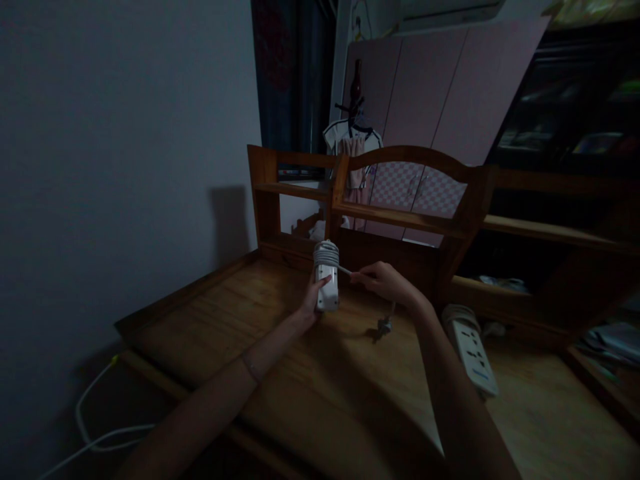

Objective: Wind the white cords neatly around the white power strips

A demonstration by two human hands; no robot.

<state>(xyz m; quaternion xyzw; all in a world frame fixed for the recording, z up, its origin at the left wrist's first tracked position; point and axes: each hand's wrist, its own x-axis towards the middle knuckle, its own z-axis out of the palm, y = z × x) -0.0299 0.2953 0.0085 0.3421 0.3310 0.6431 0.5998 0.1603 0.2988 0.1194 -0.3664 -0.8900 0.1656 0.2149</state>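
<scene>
Left hand (310, 302) grips the power strip (327, 295), seemingly to steady it, while right hand (383, 278) pinches its cord (345, 270) taut rightward.

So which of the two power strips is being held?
The power strip in the left hand; the other strip lies on the desk, beside the right forearm.

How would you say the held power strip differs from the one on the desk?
The held strip is raised in the left hand; the other strip lies on the desk. The right hand grips the held strip's cord; no hand touches the other strip. Both are whitish, with cord wound around one end.
</scene>
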